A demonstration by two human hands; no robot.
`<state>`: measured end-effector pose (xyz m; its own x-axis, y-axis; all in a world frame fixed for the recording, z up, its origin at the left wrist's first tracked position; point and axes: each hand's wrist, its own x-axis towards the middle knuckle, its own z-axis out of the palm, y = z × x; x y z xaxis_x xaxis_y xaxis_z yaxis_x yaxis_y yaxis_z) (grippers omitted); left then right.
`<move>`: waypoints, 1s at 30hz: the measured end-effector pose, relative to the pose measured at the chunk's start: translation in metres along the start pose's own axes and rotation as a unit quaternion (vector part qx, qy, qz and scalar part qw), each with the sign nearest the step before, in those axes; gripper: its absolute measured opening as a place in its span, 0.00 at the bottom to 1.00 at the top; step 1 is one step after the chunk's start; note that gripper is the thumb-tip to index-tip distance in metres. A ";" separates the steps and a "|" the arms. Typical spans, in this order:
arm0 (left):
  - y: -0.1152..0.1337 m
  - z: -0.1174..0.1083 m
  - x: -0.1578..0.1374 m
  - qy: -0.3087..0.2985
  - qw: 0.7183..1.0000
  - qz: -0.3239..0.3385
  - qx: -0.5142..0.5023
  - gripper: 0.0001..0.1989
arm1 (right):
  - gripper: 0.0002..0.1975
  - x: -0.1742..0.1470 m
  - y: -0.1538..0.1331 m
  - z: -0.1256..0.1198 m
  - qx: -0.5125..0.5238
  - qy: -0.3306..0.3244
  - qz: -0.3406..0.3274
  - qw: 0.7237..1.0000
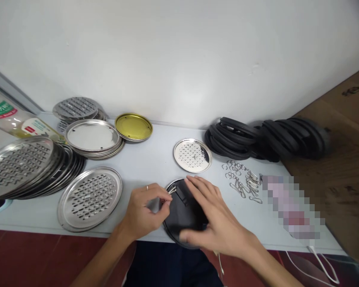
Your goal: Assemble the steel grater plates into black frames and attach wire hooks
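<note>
A black round disc [182, 223] lies at the front edge of the table, with a raised rectangular tab near its upper middle. My left hand [148, 209] pinches a small metal wire clip [172, 189] between thumb and fingertips at the disc's upper left edge. Whether the clip is hooked to the disc cannot be made out. Across the disc's right side lies my right hand [217, 215], fingers stretched out and thumb spread, covering part of it. Just behind stands a small round metal grater plate [193, 155]. Loose wire clips [253, 182] and metal rings [233, 167] lie to the right.
Black rings [231, 137] are heaped at the back right, beside a cardboard box [332, 179]. On the left are stacked grater plates [24, 165], silver plates [92, 135], a gold plate [133, 126], a single large grater plate [89, 199] and a bottle [26, 119]. A pixelated object with a white cord [317, 259] lies front right.
</note>
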<state>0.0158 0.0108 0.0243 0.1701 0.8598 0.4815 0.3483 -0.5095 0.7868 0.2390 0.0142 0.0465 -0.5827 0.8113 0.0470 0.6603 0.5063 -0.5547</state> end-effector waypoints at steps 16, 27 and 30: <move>-0.006 -0.004 0.015 -0.077 0.979 -0.071 0.173 0.07 | 0.08 0.061 0.013 -0.007 0.071 0.008 -0.105 0.992; -0.007 0.000 0.014 -0.102 0.966 -0.083 0.221 0.04 | 0.22 0.045 0.013 -0.006 0.073 0.051 -0.063 0.994; -0.002 -0.003 0.012 -0.106 0.967 -0.053 0.225 0.07 | 0.57 0.018 0.009 -0.010 0.028 0.010 -0.015 0.999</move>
<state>0.0146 0.0217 0.0294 0.2793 0.9186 0.2797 0.7318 -0.3922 0.5573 0.2391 0.0366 0.0509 -0.5915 0.8023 0.0804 0.6151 0.5135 -0.5983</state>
